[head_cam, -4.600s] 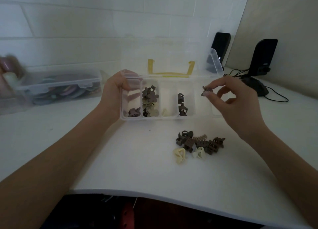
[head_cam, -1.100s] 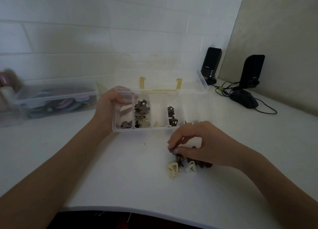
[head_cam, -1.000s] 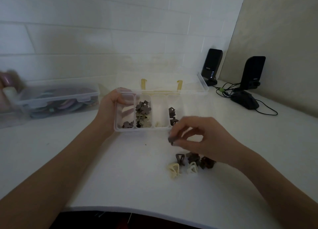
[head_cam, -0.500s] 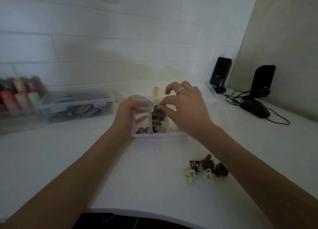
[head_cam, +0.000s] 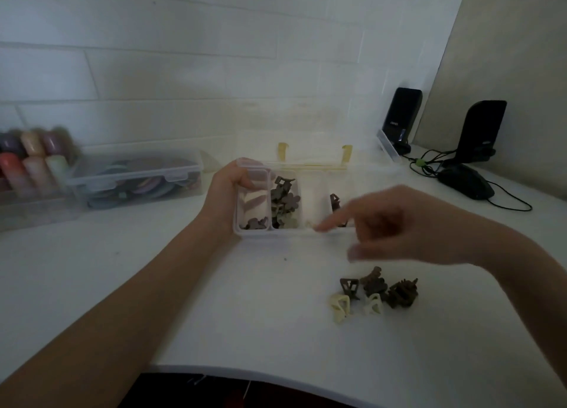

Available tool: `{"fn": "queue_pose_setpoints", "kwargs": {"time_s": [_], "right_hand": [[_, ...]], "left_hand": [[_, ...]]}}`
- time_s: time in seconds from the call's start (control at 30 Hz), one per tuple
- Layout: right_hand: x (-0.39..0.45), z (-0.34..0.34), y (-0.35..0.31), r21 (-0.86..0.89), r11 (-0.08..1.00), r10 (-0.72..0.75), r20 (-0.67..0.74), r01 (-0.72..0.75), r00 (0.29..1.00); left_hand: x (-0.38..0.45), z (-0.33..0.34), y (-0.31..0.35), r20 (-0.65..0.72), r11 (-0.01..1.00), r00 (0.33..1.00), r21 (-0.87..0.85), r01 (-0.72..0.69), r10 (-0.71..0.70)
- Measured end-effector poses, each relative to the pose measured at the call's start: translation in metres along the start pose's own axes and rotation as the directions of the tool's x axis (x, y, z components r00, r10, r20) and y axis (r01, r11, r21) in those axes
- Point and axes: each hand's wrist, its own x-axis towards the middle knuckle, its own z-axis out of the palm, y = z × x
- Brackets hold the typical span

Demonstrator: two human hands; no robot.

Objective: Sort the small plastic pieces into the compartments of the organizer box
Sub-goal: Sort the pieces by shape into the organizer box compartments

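**Sorting clips: one hand braces the box, the other hangs between box and pile**

Nearest the counter's [head_cam: 184,300] front edge, toward its right, lies the pile [head_cam: 379,289] of unsorted pieces: several dark brown clips bunched together, with two cream clips [head_cam: 340,304] at its near-left side. They rest loose on the bare surface, probably within easy reach of the picking hand.

Above and just behind the pile hangs the right hand [head_cam: 408,228], blurred by motion. Its forefinger [head_cam: 329,223] points left toward the box's front wall; the other fingers are loosely bent. No piece shows in it, though the blur prevents certainty, so it reads as empty and relaxed, between a drop and a fresh pick.

Behind it, mid-counter, stands the clear box [head_cam: 267,234], lid [head_cam: 313,149] thrown back toward the wall. The left hand [head_cam: 228,189] clasps its left end, thumb over the rim and fingers showing through the wall of the leftmost compartment, evidently to steady the light box. That compartment holds a few brown pieces, the next a heap of brown and greenish ones, the fourth some dark clips. The third seems nearly empty.

Farther back, along the wall: a lidded tub [head_cam: 135,177] at left, coloured cylinders [head_cam: 27,162] at the left edge, two speakers [head_cam: 402,116] and a mouse [head_cam: 466,182] toward the right corner.
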Motion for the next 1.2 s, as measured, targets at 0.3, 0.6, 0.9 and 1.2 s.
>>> {"fn": "queue_pose_setpoints", "kwargs": {"time_s": [0.3,0.6,0.9,1.2], "right_hand": [[-0.01,0.018,0.014,-0.147,0.964,0.237,0.112,-0.22,0.965],[-0.009,0.022,0.015,-0.025,0.993,0.113,0.064,-0.112,0.992],[-0.003,0.028,0.016,0.178,0.984,0.07,-0.241,-0.027,0.968],[-0.002,0.025,0.02,0.239,0.969,0.072,-0.534,0.068,0.843]], "left_hand": [[0.0,-0.002,-0.002,-0.001,0.999,0.999,0.023,0.037,-0.037],[0.002,-0.003,-0.002,0.0,0.998,1.0,0.048,0.031,-0.031],[-0.002,0.0,-0.001,0.009,0.997,0.999,0.066,0.049,-0.05],[0.0,0.0,0.0,0.021,0.998,1.0,0.057,0.002,-0.003]]}}
